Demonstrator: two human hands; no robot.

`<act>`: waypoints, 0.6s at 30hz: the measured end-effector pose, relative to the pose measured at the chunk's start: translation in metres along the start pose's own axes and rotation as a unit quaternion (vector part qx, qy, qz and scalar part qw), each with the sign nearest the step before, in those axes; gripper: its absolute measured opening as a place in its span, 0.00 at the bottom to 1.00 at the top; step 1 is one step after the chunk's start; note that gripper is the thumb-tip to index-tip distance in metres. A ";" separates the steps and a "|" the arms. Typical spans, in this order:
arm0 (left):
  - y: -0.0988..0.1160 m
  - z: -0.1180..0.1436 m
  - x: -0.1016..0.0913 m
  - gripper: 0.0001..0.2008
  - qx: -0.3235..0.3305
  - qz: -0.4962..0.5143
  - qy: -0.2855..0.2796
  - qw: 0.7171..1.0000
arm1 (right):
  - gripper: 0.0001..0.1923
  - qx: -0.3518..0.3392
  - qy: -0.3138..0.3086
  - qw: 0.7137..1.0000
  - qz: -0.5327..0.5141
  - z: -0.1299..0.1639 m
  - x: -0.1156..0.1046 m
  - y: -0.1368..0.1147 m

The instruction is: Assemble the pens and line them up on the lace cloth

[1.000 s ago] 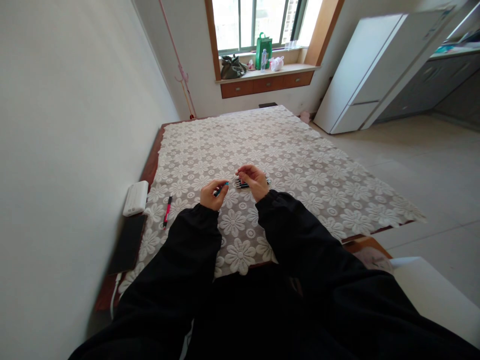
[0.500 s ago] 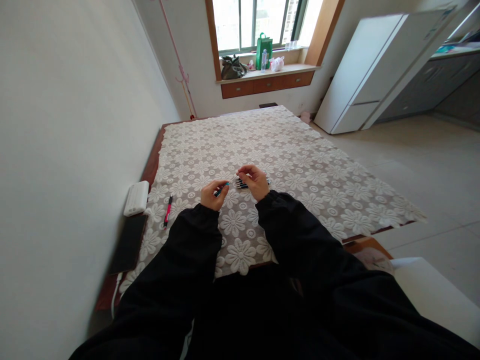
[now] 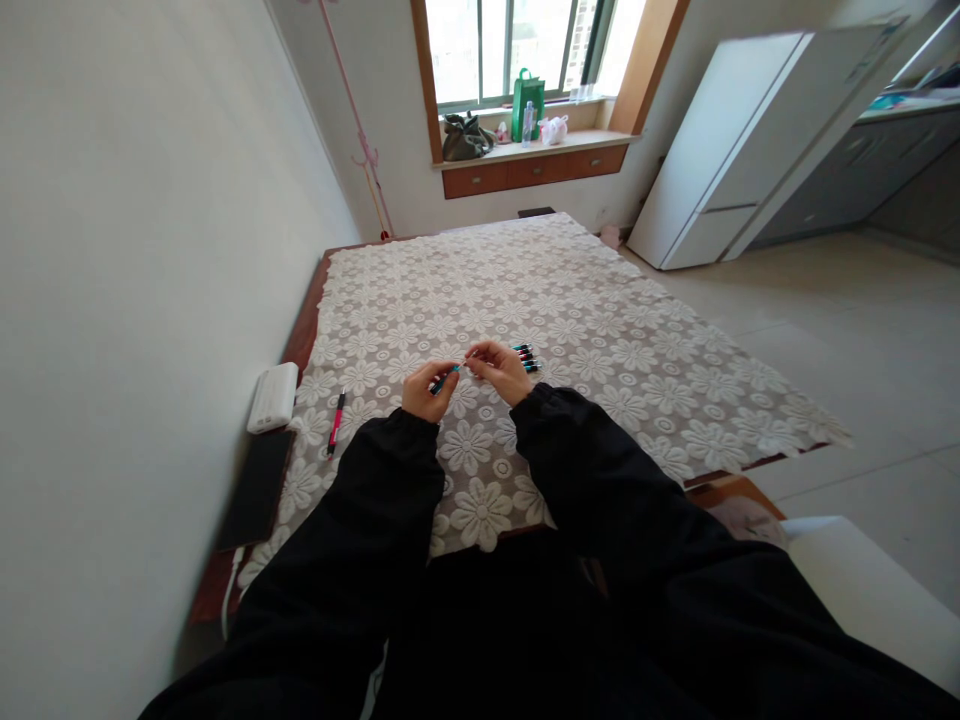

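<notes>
- Left hand (image 3: 429,392): fingers clamped round a blue pen (image 3: 445,380), over the near middle of the lace-covered tabletop (image 3: 484,450).
- Right hand (image 3: 501,372): thumb and fingers pinched together on a thin pale piece (image 3: 463,364) at the pen's far right end.
- Blue pen: slim, bright blue toward the far right end, darker toward the near left; held slanted, mostly hidden by left fingers. Whether the pale piece joins it: too small to tell.
- Pen row (image 3: 531,360): just right of and beyond right hand, side by side, dark with blue and red bits, silvery tips pointing right; partly covered by hand.
- Red-and-black pen (image 3: 336,425): alone, left of left hand, lying lengthwise near to far.
- White box (image 3: 272,397) and black slab (image 3: 259,488): left edge.
</notes>
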State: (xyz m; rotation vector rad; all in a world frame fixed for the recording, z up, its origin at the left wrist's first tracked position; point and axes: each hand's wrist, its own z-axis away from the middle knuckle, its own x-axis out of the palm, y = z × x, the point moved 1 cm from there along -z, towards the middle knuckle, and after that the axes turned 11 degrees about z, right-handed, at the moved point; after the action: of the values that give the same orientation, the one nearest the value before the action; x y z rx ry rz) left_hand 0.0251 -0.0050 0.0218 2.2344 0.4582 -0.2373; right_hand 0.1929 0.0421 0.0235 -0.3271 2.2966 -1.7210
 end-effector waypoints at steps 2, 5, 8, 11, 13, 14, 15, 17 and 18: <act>0.000 0.000 0.000 0.08 -0.007 0.007 0.011 1.000 | 0.15 -0.016 -0.004 1.000 0.024 0.000 0.000 0.000; -0.001 0.000 -0.001 0.09 -0.016 0.017 0.052 0.998 | 0.10 -0.062 -0.003 0.989 0.131 0.003 -0.001 0.001; -0.003 0.000 -0.003 0.10 -0.016 0.011 0.092 0.996 | 0.10 -0.146 -0.044 0.934 0.324 0.008 0.001 0.003; -0.001 -0.001 -0.004 0.11 -0.011 0.002 0.112 0.994 | 0.21 -0.228 -0.140 0.851 0.451 0.015 0.007 0.008; 0.001 -0.001 -0.004 0.11 -0.006 -0.004 0.112 0.994 | 0.25 -0.249 -0.168 0.814 0.497 0.017 0.011 0.011; 0.002 -0.001 -0.004 0.11 -0.004 -0.007 0.109 0.994 | 0.25 -0.250 -0.174 0.801 0.515 0.018 0.012 0.011; 0.003 -0.001 -0.003 0.11 -0.002 -0.008 0.106 0.994 | 0.24 -0.249 -0.176 0.791 0.531 0.018 0.012 0.011; 0.002 -0.001 -0.003 0.11 0.005 -0.009 0.101 0.995 | 0.20 -0.245 -0.178 0.777 0.552 0.018 0.013 0.010; 0.002 -0.001 -0.003 0.10 0.008 -0.010 0.099 0.995 | 0.18 -0.244 -0.179 0.773 0.558 0.018 0.013 0.009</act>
State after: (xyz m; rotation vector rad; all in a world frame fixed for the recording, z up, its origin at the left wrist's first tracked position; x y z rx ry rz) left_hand 0.0234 -0.0057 0.0244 2.2793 0.5860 -0.0292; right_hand 0.1865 0.0243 0.0095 0.5151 1.8867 -0.4131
